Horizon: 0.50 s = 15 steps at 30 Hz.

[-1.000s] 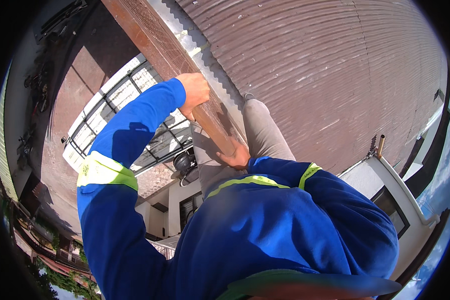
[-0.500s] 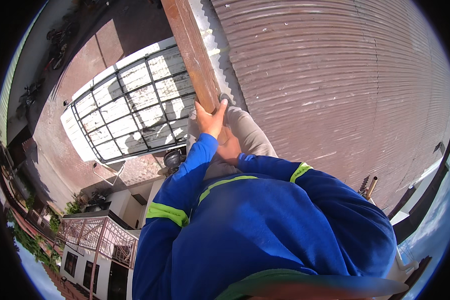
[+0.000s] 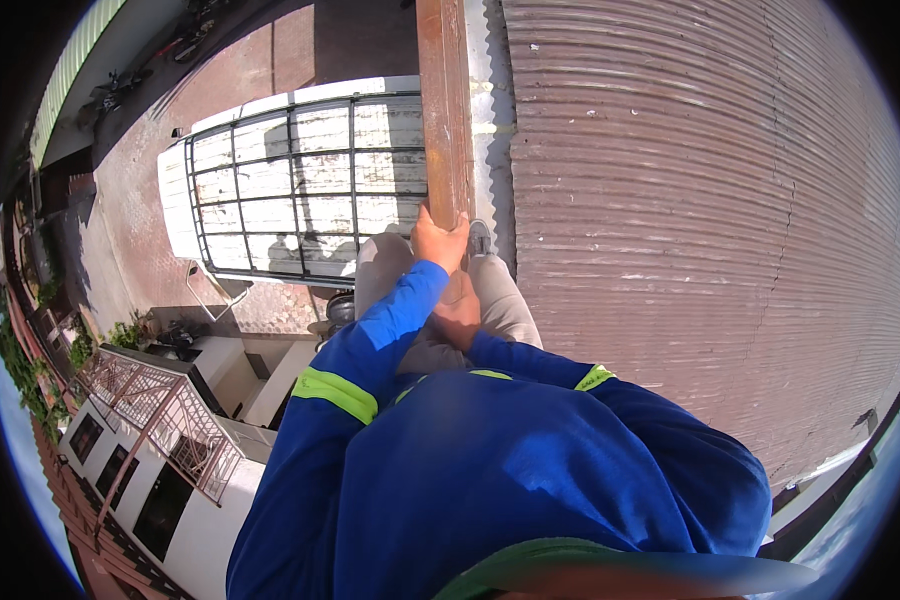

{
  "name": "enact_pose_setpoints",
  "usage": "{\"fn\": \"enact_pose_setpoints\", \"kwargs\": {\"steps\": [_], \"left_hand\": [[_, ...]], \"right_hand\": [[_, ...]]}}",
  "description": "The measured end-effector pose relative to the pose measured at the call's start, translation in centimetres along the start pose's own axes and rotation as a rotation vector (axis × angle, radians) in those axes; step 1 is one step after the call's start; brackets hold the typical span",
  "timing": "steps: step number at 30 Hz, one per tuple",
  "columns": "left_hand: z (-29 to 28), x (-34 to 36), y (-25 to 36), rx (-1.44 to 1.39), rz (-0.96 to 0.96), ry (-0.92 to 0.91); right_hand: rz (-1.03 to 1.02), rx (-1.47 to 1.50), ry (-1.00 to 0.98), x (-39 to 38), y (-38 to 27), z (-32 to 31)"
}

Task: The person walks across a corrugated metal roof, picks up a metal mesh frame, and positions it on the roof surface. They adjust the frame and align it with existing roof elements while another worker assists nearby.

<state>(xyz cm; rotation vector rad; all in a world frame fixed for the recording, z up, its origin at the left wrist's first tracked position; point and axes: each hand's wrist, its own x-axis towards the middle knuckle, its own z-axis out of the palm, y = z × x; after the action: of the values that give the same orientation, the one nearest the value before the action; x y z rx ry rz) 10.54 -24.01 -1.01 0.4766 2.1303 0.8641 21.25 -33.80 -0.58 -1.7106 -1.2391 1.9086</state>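
Observation:
I straddle a long brown beam (image 3: 444, 120) that runs away from my lap along a roof edge. My left hand (image 3: 440, 240) is closed round the beam in front, thumb on its right side and fingers on its left. Closer to my body, in shade, my right hand (image 3: 457, 318) grips the same beam, its fingers partly hidden. My knees in beige trousers (image 3: 502, 300) lie either side of it. A dark shoe (image 3: 480, 238) rests on the right, beside the beam.
A brown corrugated roof (image 3: 670, 200) spreads out to the right, with a pale gutter strip (image 3: 490, 150) along its edge. Far below on the left stands a white van (image 3: 270, 190) with a black roof rack. A white building (image 3: 210, 530) with a railed balcony (image 3: 160, 415) is at lower left.
The view has turned, so the beam now runs nearly straight ahead instead of slanting left. My left hand's thumb lies lower against the beam. Both hands stay on it.

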Motion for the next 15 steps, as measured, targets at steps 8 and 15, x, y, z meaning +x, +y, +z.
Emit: {"fn": "enact_pose_setpoints", "kwargs": {"steps": [8, 15], "left_hand": [[-0.2, -0.4, -0.6, 0.032, 0.022, 0.021], [0.1, 0.5, -0.8, 0.067, -0.009, 0.016]], "right_hand": [[-0.873, -1.035, -0.218, 21.7, -22.6, -9.8], [-1.594, -1.497, -0.685, 44.9, -37.0, -2.2]]}}
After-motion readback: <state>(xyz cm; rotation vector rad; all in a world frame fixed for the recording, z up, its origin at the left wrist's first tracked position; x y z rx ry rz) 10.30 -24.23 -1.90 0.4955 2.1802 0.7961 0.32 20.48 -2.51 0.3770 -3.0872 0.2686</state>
